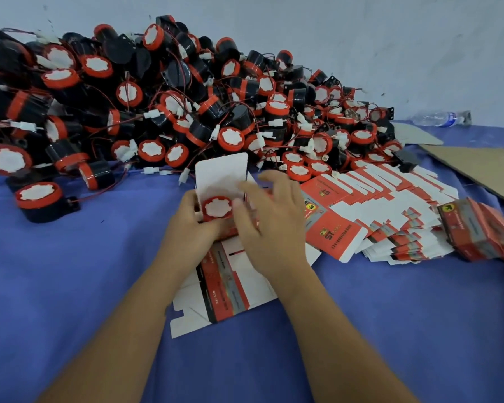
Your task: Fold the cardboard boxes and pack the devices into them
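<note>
My left hand (194, 225) grips the left side of a box (224, 225) at the centre of the blue cloth (70, 280), fingers curled round its wall. My right hand (269, 225) lies over the right side of the box, thumb against a device (217, 207) seated in its open mouth; its fingers are motion-blurred, so I cannot tell whether they clasp the box or merely rest on it. The device shows a red rim and white face toward me. The white lid flap (221, 175) of the box stands upright behind it. Under my wrists lies a flat blank (224, 289), red, grey and white. To the right, a spread of flat blanks (390, 210) fans across the cloth, with a bundle (480, 231) at its right end. Far and left, a heap of devices (186, 97), black with red caps and trailing wires, rises against the wall (361, 30). At far right lie a brown cardboard sheet (477, 167) and a bottle (442, 117) on its side.
</note>
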`<state>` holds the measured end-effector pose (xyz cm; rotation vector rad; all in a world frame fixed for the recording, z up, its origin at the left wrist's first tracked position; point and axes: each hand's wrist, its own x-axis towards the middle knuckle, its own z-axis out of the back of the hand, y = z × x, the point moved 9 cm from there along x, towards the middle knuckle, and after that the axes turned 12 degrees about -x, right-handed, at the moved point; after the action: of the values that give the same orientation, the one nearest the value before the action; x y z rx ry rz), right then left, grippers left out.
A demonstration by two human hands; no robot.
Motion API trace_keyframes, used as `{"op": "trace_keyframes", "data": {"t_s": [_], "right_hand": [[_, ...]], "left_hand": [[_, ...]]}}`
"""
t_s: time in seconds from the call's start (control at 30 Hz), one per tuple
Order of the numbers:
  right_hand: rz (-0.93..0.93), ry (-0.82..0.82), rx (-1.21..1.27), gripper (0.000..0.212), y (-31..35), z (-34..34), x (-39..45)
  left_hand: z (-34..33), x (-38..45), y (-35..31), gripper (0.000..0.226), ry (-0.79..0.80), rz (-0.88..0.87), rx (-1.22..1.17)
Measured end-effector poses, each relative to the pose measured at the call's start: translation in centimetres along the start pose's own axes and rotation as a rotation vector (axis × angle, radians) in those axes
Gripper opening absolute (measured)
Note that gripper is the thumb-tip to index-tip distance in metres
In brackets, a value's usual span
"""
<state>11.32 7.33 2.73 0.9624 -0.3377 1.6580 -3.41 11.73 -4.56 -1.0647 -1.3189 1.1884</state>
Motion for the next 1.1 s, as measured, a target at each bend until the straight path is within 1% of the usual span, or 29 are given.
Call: {"op": "trace_keyframes", "data": {"t_s": [0.03, 0.07, 0.1, 0.2, 0.23, 0.3, 0.33, 0.37, 0.4, 0.43, 0.47, 0.5, 0.53, 0.57, 0.67, 0.73, 0.77, 0.8, 0.87, 0.97, 1.03, 1.07, 1.1], "right_hand": [[-0.065, -0.056, 0.094, 0.033, -0.7, 0.6, 0.0], [-0.149, -0.057, 0.194, 0.033, -1.5, 0.5, 0.0], [-0.248, -0.018, 0.295, 0.031, -2.4, 0.1, 0.0], [-0.571, 0.177, 0.586, 0.027, -4.3, -2.3, -0.8], [-0.677, 0.253, 0.683, 0.030, -4.8, -3.5, -1.2], [-0.866, 0.391, 0.914, 0.044, -5.0, -5.7, -1.7], [-0.931, 0.426, 1.035, 0.049, -4.7, -6.4, -1.8], [-0.976, 0.429, 1.147, 0.051, -4.4, -6.8, -1.6], [-1.003, 0.396, 1.245, 0.049, -4.3, -6.8, -1.3], [-1.014, 0.325, 1.339, 0.046, -4.4, -6.4, -0.9], [-0.994, 0.241, 1.404, 0.042, -4.7, -5.8, -0.6], [-0.944, 0.166, 1.411, 0.034, -5.2, -5.0, -0.1], [-0.882, 0.113, 1.336, 0.022, -5.6, -4.0, 0.3], [-0.814, 0.078, 1.210, 0.015, -5.9, -2.9, 0.6], [-0.558, 0.000, 0.814, 0.012, -5.1, 0.0, 1.8], [-0.345, -0.028, 0.499, 0.014, -3.2, 1.1, 2.3], [-0.267, -0.056, 0.347, 0.017, -2.5, 1.4, 2.3], [-0.226, -0.079, 0.242, 0.019, -2.1, 1.6, 2.3], [-0.150, -0.074, 0.200, 0.020, -1.2, 1.6, 2.2], [0.044, -0.059, 0.256, 0.014, 1.7, 1.3, 1.5], [0.099, -0.049, 0.302, 0.009, 3.0, 1.0, 1.0], [0.099, -0.032, 0.339, 0.007, 3.3, 0.9, 0.9], [0.090, -0.008, 0.381, 0.006, 3.3, 0.8, 0.8]], "left_hand": [[0.1, 0.1, 0.2, 0.037, -0.005, 0.026, -0.051], [0.2, 0.1, 0.2, 0.037, 0.002, 0.043, -0.088], [0.1, 0.1, 0.1, 0.038, 0.015, 0.054, -0.124], [0.0, 0.0, -0.3, 0.041, 0.026, 0.057, -0.214], [0.0, 0.0, -0.5, 0.041, 0.019, 0.043, -0.187], [-0.2, 0.1, -0.5, 0.040, 0.014, 0.001, -0.084], [-0.3, 0.1, -0.6, 0.039, 0.020, -0.021, -0.056], [-0.4, 0.1, -0.6, 0.038, 0.029, -0.037, -0.041], [-0.5, 0.2, -0.5, 0.037, 0.038, -0.045, -0.032], [-0.6, 0.2, -0.4, 0.037, 0.045, -0.048, -0.027], [-0.6, 0.2, -0.4, 0.037, 0.048, -0.052, -0.024], [-0.6, 0.3, -0.3, 0.038, 0.049, -0.057, -0.015], [-0.6, 0.4, -0.3, 0.038, 0.045, -0.060, 0.001], [-0.6, 0.4, -0.3, 0.039, 0.041, -0.063, 0.015], [-0.6, 0.3, -0.4, 0.040, 0.034, -0.072, 0.035], [-0.8, 0.2, -0.6, 0.039, 0.049, -0.086, 0.029], [-0.8, 0.2, -0.6, 0.039, 0.059, -0.094, 0.031], [-0.9, 0.2, -0.6, 0.039, 0.063, -0.103, 0.041], [-0.7, 0.0, -0.6, 0.038, 0.050, -0.119, 0.037], [-0.9, 0.0, -1.0, 0.038, 0.065, -0.148, -0.006], [-1.5, 0.2, -1.3, 0.042, 0.092, -0.204, -0.002], [-1.6, 0.4, -1.1, 0.035, 0.084, -0.248, 0.033], [-1.6, 0.5, -0.9, 0.020, 0.068, -0.238, 0.052]]}}
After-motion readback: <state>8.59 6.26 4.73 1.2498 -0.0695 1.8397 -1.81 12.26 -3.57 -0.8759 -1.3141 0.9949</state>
